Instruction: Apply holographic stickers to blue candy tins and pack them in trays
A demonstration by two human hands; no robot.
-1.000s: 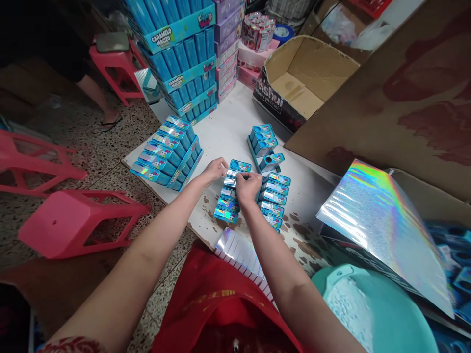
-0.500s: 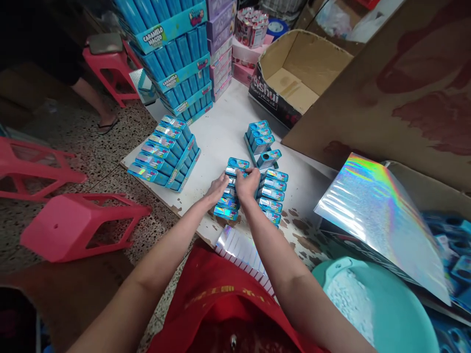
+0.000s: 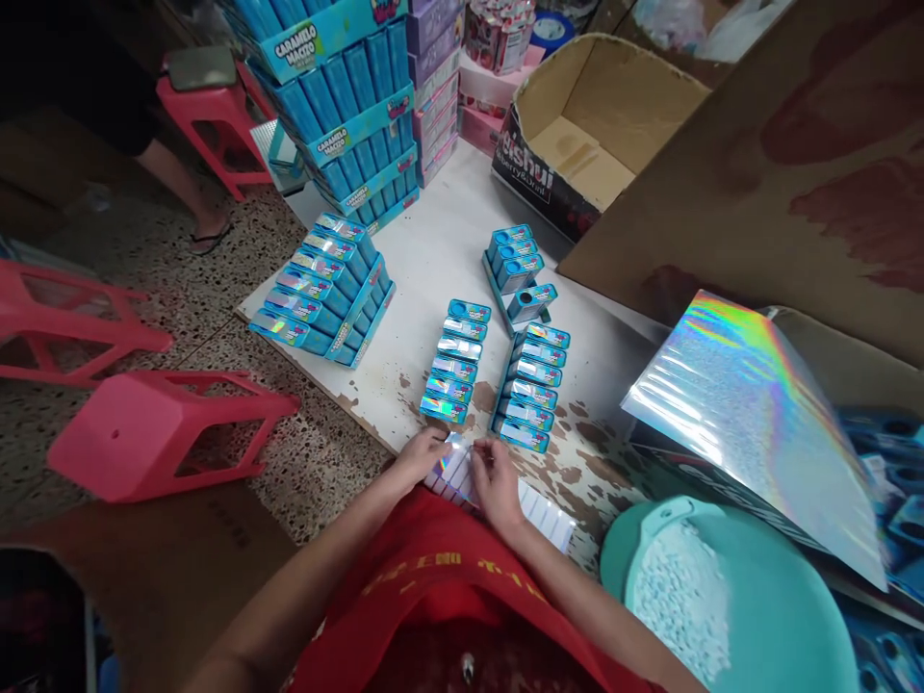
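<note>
Box row (image 3: 456, 371): six slim blue boxes, narrow and oblong with rounded top corners, lined up on the white table (image 3: 440, 221); glossy foil strips are seen on the nearer tops, and a round blue mark on the farthest.
Sticker sheet (image 3: 552, 518): thin and shiny, divided into pale narrow strips; laid at the table's edge, on the near side of the box row and apart from it, partly covered by the hands.
Left hand (image 3: 423, 454): fingers half curled, tips set at the sheet's corner nearest the box row; whether a strip is pinched cannot be told.
Right hand (image 3: 497, 478): placed over the sheet, fingers bent, thumb and forefinger brought close together; whether anything is held between them cannot be told.
Filled tray (image 3: 500, 393): thin-walled, blue; a second line of matching boxes is carried, just right of the box row.
Part-filled tray (image 3: 492, 287): similar, beyond the box row and to its right; one box with a dark round hole is tilted apart from the others.
Tray stack (image 3: 361, 313): smooth blue boxes in printed trays, left of the box row.
Foil sheet (image 3: 751, 433): broad, mirror-bright, rainbow-banded, well right of the box row.
Basin (image 3: 786, 597): mint-green, rounded, smooth plastic, nearer and right of the box row; crumbly white bits (image 3: 682, 602) are contained.
Tabletop finish: flat white, worn to ragged brown patches around the box row's near end.
</note>
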